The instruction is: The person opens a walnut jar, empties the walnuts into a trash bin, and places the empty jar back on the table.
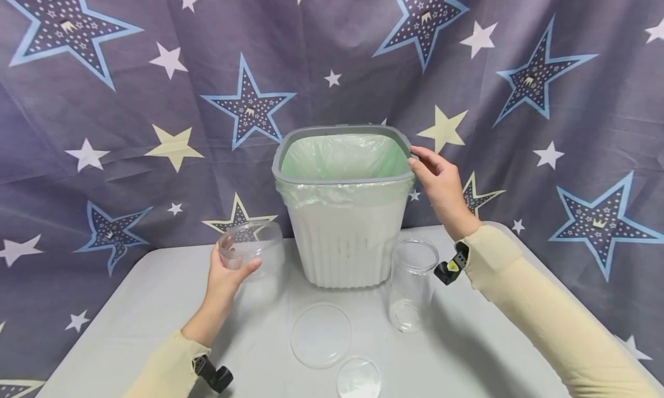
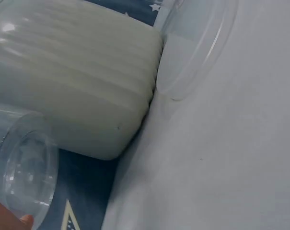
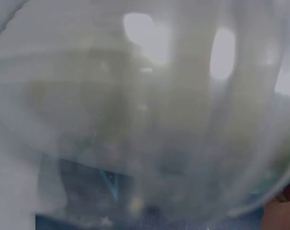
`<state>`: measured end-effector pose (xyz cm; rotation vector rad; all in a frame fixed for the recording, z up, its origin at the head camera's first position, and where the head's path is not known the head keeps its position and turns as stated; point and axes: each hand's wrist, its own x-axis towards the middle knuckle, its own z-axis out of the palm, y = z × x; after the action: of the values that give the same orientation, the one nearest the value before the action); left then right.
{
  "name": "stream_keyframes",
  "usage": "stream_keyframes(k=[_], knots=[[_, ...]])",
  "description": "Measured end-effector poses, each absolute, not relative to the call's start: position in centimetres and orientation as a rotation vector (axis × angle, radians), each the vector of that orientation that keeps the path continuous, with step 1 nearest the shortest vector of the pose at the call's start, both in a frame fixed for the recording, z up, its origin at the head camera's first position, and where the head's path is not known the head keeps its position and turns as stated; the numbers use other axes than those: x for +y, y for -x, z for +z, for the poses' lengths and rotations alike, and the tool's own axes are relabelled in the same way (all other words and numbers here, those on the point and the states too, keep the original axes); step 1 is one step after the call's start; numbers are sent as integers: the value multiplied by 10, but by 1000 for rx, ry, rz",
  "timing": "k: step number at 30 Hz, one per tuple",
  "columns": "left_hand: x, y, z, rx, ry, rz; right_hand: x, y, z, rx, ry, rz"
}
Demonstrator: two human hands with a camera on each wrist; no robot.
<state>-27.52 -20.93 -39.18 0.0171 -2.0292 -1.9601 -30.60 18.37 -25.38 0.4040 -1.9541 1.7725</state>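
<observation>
My left hand [image 1: 224, 278] holds a round, clear plastic bowl [image 1: 261, 249] at the left, thumb on its near side. In the left wrist view only a fingertip shows against the bowl [image 2: 32, 165]. A white ribbed trash bin [image 1: 342, 237] with a grey rim stands upright in the middle, and a pale green bag lines it and folds over its outside. At the bin's right rim corner, my right hand [image 1: 443, 190] pinches the rim between thumb and fingers. Below that forearm, a tall clear plastic jar [image 1: 412, 291] stands without a lid, filling most of the right wrist view.
A large clear round lid [image 1: 321, 336] lies flat on the grey-white table [image 1: 270, 340] in front of the bin. Nearer the front edge is a smaller clear lid [image 1: 359, 379]. A dark star-patterned curtain [image 1: 342, 52] hangs right behind the bin.
</observation>
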Motion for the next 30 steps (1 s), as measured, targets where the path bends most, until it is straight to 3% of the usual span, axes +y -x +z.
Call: stream_keyframes(k=[17, 30], knots=[[-227, 273, -429, -2320, -200, -1990, 184, 308, -255, -1948, -390, 1744], [-238, 264, -445, -2442, -50, -1830, 184, 305, -254, -1974, -382, 1729]])
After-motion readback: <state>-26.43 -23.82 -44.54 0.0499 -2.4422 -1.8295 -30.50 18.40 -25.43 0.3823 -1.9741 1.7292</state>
